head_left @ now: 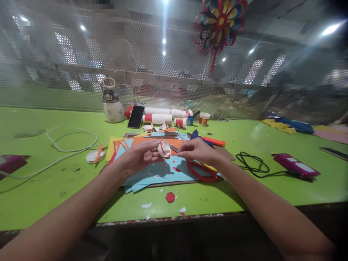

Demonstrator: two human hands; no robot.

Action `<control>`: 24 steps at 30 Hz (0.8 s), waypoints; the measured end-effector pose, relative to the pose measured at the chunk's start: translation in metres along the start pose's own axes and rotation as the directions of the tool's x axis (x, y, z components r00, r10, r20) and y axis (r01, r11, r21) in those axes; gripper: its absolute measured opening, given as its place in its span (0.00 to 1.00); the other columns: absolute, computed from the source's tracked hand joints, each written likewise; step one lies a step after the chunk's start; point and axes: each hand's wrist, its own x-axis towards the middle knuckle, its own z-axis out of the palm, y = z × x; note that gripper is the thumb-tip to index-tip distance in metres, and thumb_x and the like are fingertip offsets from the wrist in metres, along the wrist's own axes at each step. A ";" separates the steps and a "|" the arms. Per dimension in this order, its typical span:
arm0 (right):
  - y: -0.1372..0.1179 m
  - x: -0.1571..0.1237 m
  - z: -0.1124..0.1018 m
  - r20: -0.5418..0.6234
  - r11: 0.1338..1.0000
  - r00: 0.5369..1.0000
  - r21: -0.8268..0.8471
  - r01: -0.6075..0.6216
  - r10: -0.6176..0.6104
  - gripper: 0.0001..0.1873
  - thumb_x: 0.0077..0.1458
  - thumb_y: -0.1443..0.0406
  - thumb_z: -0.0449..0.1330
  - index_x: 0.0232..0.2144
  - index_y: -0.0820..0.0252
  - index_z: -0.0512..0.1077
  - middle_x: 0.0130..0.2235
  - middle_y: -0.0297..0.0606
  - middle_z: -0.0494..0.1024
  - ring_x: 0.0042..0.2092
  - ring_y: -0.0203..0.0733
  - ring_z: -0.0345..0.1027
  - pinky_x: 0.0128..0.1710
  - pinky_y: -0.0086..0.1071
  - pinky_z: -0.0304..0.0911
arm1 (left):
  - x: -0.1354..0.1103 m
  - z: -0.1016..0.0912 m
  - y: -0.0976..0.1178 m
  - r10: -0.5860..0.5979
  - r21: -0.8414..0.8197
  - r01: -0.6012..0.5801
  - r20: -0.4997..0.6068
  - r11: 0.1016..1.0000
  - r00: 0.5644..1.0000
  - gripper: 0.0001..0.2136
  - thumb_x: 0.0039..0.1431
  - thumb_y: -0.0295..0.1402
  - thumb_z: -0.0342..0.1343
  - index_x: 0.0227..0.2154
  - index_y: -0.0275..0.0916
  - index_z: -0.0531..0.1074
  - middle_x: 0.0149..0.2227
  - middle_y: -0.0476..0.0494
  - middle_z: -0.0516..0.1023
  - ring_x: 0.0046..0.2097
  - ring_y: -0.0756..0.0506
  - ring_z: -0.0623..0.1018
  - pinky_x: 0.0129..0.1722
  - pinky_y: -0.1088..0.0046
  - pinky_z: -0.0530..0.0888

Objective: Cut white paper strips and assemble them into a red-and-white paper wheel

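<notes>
Both my hands hover over a pile of coloured paper sheets [160,172] on the green table [54,188]. My left hand [141,156] pinches a small curled white paper strip with a red edge [164,148]. My right hand [197,150] pinches the other end of the same strip, fingers closed. Red-handled scissors [201,171] lie on the blue sheet just under my right hand. A red paper hexagon [170,197] and white scraps lie near the table's front edge.
A black phone [136,116], white and red tubes [160,115], a small cup [203,118] and a white bottle [111,101] stand at the back. A white cable [70,145] loops left; a black cable [252,165] and pink device [296,166] lie right. A paper pinwheel [220,21] hangs above.
</notes>
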 end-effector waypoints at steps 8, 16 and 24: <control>0.003 -0.001 -0.004 -0.013 0.913 0.995 0.398 -0.087 0.101 0.10 0.48 0.60 0.63 0.25 0.62 0.73 0.23 0.33 0.72 0.24 0.32 0.64 0.26 0.31 0.63 | 0.000 0.002 0.000 -0.007 -0.013 0.007 -0.012 1.000 1.000 0.10 0.56 0.31 0.55 0.38 0.31 0.74 0.38 0.37 0.78 0.38 0.45 0.78 0.39 0.69 0.74; -0.004 -0.002 0.001 -0.084 0.852 0.991 0.522 -0.043 0.102 0.07 0.45 0.64 0.66 0.25 0.62 0.74 0.23 0.33 0.75 0.24 0.32 0.68 0.27 0.30 0.67 | -0.002 0.006 0.000 0.019 -0.044 -0.019 0.021 0.999 1.000 0.09 0.55 0.31 0.55 0.37 0.32 0.74 0.38 0.37 0.78 0.37 0.46 0.78 0.38 0.69 0.74; -0.014 -0.005 0.011 -0.274 0.848 0.959 0.522 0.088 0.069 0.09 0.49 0.61 0.63 0.25 0.61 0.71 0.22 0.32 0.75 0.20 0.32 0.67 0.19 0.28 0.64 | -0.002 0.009 -0.006 0.003 -0.059 0.003 0.096 0.998 0.995 0.12 0.58 0.32 0.52 0.40 0.31 0.74 0.41 0.35 0.78 0.41 0.42 0.77 0.43 0.65 0.73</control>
